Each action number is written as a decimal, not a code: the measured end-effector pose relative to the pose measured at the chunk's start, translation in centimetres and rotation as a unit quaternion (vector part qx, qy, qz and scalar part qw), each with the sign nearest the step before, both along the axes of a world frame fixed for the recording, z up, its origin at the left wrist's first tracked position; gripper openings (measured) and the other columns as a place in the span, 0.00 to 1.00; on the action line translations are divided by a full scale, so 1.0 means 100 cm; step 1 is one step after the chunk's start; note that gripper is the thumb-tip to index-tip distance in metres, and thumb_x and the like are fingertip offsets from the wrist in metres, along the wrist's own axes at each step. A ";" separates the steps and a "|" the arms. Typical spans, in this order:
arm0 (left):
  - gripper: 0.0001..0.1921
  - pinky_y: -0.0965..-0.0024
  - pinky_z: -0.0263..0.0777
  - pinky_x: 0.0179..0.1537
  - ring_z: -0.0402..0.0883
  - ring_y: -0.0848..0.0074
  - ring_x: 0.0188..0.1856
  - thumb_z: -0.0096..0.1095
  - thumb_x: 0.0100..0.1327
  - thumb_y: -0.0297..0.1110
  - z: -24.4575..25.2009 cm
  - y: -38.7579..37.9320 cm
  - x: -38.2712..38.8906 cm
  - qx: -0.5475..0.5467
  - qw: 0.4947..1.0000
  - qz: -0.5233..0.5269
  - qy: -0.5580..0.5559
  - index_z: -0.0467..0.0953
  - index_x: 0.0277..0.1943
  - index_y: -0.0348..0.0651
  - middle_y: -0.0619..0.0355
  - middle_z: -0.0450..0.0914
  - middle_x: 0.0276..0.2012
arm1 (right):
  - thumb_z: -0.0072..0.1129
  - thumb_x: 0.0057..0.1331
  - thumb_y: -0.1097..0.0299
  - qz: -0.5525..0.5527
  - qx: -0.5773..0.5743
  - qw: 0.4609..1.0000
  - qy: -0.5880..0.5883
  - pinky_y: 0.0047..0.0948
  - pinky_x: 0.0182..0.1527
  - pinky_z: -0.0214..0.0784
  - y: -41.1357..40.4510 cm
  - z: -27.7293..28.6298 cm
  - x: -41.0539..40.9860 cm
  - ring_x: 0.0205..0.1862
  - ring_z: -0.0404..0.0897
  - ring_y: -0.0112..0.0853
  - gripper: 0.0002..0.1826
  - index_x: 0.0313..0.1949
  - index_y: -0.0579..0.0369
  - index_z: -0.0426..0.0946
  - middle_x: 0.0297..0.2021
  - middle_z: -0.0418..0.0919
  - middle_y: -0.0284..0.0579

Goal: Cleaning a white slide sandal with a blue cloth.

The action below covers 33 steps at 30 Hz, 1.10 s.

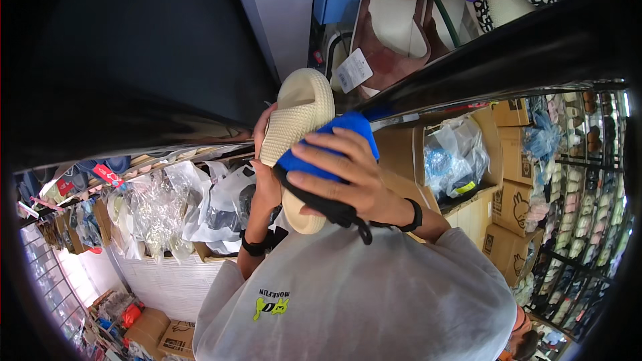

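A beige slide slipper with a textured strap is held upright in front of my chest. My left hand grips it along its left side, the thumb near the strap's lower edge. On the right, my right hand holds a blue cloth piece with black trim and a black cord. The cloth lies against the slipper and covers the middle of its footbed. The heel end shows below the cloth.
Ahead, a dark shelf edge carries brown slippers with a white tag. An open carton holds plastic-wrapped goods at right, beside stacked cartons. Bagged goods fill the left side. A person in orange is at lower right.
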<state>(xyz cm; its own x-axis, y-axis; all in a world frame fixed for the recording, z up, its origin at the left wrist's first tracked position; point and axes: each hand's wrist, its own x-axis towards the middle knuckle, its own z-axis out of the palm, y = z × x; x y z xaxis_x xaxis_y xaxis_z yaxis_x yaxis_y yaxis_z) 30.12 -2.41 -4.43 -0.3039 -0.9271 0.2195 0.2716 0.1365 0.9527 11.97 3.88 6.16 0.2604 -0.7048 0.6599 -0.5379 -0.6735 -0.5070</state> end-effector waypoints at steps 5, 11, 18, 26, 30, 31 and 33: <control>0.60 0.53 0.60 0.81 0.66 0.58 0.81 0.26 0.74 0.86 0.005 -0.001 -0.011 0.044 0.999 -0.017 0.025 0.50 0.85 0.32 0.41 0.64 0.80 | 0.75 0.67 0.53 0.011 -0.019 0.999 0.030 0.52 0.72 0.69 -0.001 -0.012 -0.007 0.69 0.81 0.44 0.26 0.63 0.41 0.87 0.69 0.83 0.44; 0.61 0.55 0.61 0.80 0.68 0.58 0.80 0.29 0.73 0.86 -0.002 -0.004 -0.012 0.045 0.997 -0.020 0.052 0.50 0.85 0.32 0.41 0.65 0.79 | 0.77 0.65 0.48 0.010 -0.003 1.000 0.024 0.53 0.69 0.71 0.003 -0.020 -0.008 0.67 0.82 0.46 0.29 0.63 0.39 0.87 0.69 0.83 0.44; 0.61 0.55 0.63 0.79 0.69 0.58 0.80 0.30 0.73 0.87 0.001 0.000 -0.009 0.077 0.996 -0.034 0.037 0.49 0.85 0.33 0.41 0.66 0.79 | 0.80 0.62 0.48 0.039 0.026 0.999 0.007 0.51 0.66 0.74 0.001 -0.025 -0.012 0.66 0.84 0.47 0.30 0.63 0.36 0.87 0.68 0.83 0.43; 0.62 0.54 0.61 0.80 0.68 0.56 0.81 0.30 0.72 0.87 -0.014 0.000 -0.009 0.093 0.995 -0.008 0.028 0.51 0.85 0.31 0.40 0.65 0.79 | 0.79 0.62 0.51 0.049 0.025 0.998 0.016 0.50 0.67 0.74 -0.006 -0.027 -0.013 0.68 0.82 0.43 0.31 0.66 0.37 0.87 0.68 0.83 0.40; 0.63 0.55 0.62 0.80 0.69 0.56 0.80 0.29 0.72 0.87 -0.017 -0.002 -0.010 0.100 0.994 -0.010 0.046 0.52 0.84 0.30 0.40 0.67 0.78 | 0.78 0.63 0.52 0.048 0.032 0.998 0.030 0.50 0.68 0.74 -0.008 -0.030 -0.012 0.68 0.82 0.42 0.30 0.65 0.36 0.87 0.68 0.83 0.40; 0.63 0.55 0.62 0.80 0.69 0.56 0.80 0.29 0.72 0.87 -0.018 -0.003 -0.010 0.102 0.994 -0.009 0.045 0.52 0.84 0.30 0.40 0.67 0.78 | 0.77 0.64 0.52 0.053 0.040 0.998 0.016 0.50 0.67 0.74 -0.008 -0.027 -0.010 0.68 0.82 0.42 0.29 0.65 0.36 0.87 0.68 0.83 0.40; 0.63 0.55 0.62 0.80 0.69 0.57 0.80 0.29 0.72 0.87 -0.020 -0.005 -0.010 0.091 0.995 -0.010 0.045 0.53 0.84 0.30 0.39 0.68 0.78 | 0.76 0.66 0.53 0.078 0.042 0.996 0.003 0.49 0.66 0.75 -0.010 -0.024 -0.010 0.67 0.83 0.43 0.27 0.64 0.36 0.87 0.68 0.83 0.40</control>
